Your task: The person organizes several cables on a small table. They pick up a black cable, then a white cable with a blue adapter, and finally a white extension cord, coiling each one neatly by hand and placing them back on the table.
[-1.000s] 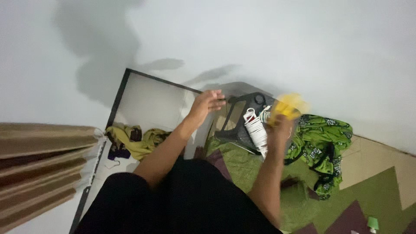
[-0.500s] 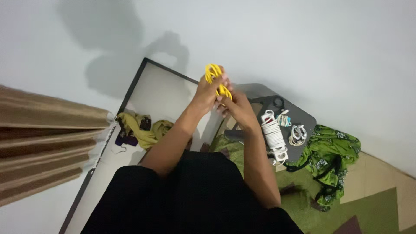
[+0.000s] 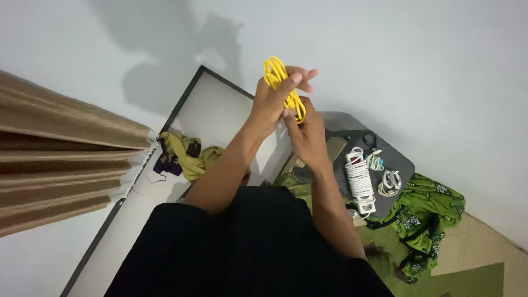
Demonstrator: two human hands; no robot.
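No packages, labels, signs or screens visible anywhere in view.

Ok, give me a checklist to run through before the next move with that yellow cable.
1. Cable held: ok. The yellow cable sits bundled between both hands.
2. Left hand grip: ok. It wraps the bundle, fingers partly spread at the top.
3. Right hand grip: ok. It pinches the lower loops.
4. Loose end located: cannot tell. No plug or free end shows.
5. Tray has bare room: ok. The white cord coil and small cables leave space.
6. Green cloth off the tray: not ok. It laps the tray's edge.
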